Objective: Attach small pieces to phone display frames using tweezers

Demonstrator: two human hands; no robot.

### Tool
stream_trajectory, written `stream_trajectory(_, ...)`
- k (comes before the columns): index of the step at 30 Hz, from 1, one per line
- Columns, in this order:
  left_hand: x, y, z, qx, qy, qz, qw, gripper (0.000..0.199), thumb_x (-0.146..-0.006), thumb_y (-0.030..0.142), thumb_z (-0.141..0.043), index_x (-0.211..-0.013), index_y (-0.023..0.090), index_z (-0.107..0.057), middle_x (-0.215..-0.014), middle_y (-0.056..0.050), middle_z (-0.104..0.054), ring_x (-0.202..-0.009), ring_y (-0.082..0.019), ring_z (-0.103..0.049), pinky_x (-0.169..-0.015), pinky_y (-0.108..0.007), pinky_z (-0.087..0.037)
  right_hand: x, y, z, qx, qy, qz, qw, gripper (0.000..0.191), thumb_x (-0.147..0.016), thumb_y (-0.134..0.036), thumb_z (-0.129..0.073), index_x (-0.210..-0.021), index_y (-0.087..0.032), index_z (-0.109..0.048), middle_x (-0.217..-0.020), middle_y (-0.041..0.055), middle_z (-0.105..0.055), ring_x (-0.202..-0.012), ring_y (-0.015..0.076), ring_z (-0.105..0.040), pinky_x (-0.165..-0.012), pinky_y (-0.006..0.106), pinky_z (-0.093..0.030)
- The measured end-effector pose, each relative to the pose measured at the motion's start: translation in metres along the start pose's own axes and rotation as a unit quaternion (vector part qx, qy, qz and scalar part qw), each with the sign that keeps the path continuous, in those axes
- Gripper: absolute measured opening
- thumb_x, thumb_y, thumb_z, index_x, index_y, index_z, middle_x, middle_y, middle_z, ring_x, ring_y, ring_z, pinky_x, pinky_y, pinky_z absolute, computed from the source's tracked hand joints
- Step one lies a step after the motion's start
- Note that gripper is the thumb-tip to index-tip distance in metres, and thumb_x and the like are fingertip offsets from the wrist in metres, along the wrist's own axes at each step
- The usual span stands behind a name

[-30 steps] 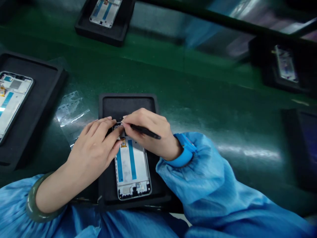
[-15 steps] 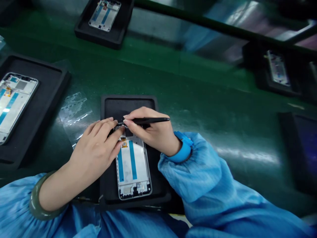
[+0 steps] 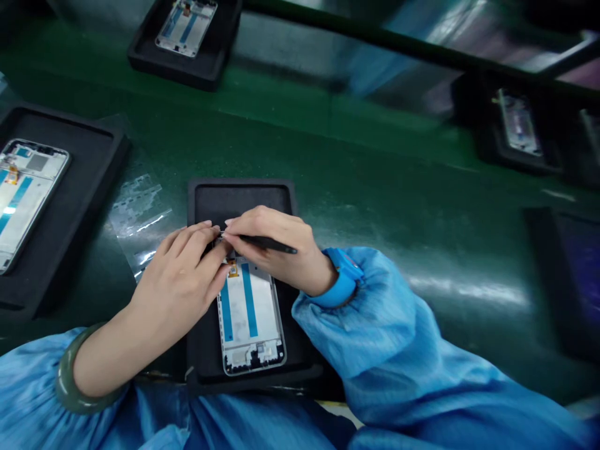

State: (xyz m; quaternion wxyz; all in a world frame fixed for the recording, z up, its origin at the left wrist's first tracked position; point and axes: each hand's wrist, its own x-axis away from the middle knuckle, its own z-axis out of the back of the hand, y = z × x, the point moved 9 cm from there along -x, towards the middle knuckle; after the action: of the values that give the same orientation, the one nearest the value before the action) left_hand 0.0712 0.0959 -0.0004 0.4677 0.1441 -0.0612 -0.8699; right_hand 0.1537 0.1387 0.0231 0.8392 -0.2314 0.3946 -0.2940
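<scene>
A phone front frame (image 3: 250, 315) with a white back, blue strips and a small gold flex part lies lengthwise on a black foam tray (image 3: 239, 200). My left hand (image 3: 180, 290) presses its fingers on the frame's far end. My right hand (image 3: 276, 247) is shut on black tweezers (image 3: 269, 244), whose tips meet the same end, right beside my left fingertips. The tips and the part they touch are mostly hidden behind my fingers.
A clear plastic sheet (image 3: 138, 206) lies left of my tray on the green bench (image 3: 375, 150). Similar trays with phone frames (image 3: 28, 203) stand to the left, at the far side (image 3: 185, 31) and at the far right (image 3: 518, 122). A dark rail crosses the top.
The tweezers have swung from nearly level, pointing right, to a shorter, downward-tilted line under my right hand. The view has shifted slightly, and the frame has stayed under my left hand.
</scene>
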Motion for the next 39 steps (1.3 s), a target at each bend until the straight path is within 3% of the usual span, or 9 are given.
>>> stream_trajectory(5,0.0,-0.002,0.001,0.008,0.0,0.004,1.0,0.028,-0.089,0.025,-0.047,-0.112,0.012,-0.057,-0.111,-0.014,-0.057,-0.114,-0.028,-0.051,-0.091,-0.045,-0.047,0.002,0.005,0.008,-0.054,0.029,-0.021,0.998,0.003,-0.08,-0.015,-0.064,-0.083,-0.016,-0.063,-0.078,0.0028,-0.069,-0.074,0.0122,-0.065,-0.068,0.023,-0.055)
stream_trajectory(11,0.0,-0.004,0.003,0.009,0.008,0.002,1.0,0.028,-0.09,0.026,-0.047,-0.111,0.011,-0.058,-0.113,-0.014,-0.057,-0.114,-0.028,-0.052,-0.091,-0.044,-0.048,0.005,0.003,0.006,-0.064,-0.009,-0.013,0.998,0.008,-0.083,-0.015,-0.06,-0.088,-0.018,-0.064,-0.088,0.0039,-0.071,-0.088,0.0142,-0.068,-0.079,0.027,-0.057)
stream_trajectory(28,-0.005,-0.007,0.002,0.015,0.007,0.006,1.0,0.026,-0.089,0.023,-0.049,-0.109,0.01,-0.058,-0.112,-0.013,-0.059,-0.113,-0.027,-0.053,-0.092,-0.044,-0.048,0.015,0.0,-0.002,-0.012,-0.102,0.063,0.993,0.026,-0.081,-0.006,-0.06,-0.107,-0.011,-0.061,-0.105,0.0149,-0.065,-0.101,0.0185,-0.063,-0.083,0.031,-0.057)
stream_trajectory(39,-0.004,-0.009,0.004,0.017,0.014,0.011,1.0,0.027,-0.09,0.024,-0.047,-0.109,0.011,-0.06,-0.113,-0.013,-0.061,-0.113,-0.027,-0.055,-0.092,-0.044,-0.049,0.003,-0.003,0.002,-0.021,-0.081,0.025,0.996,0.016,-0.085,-0.01,-0.057,-0.1,-0.016,-0.062,-0.099,0.0109,-0.068,-0.096,0.0149,-0.066,-0.08,0.026,-0.059)
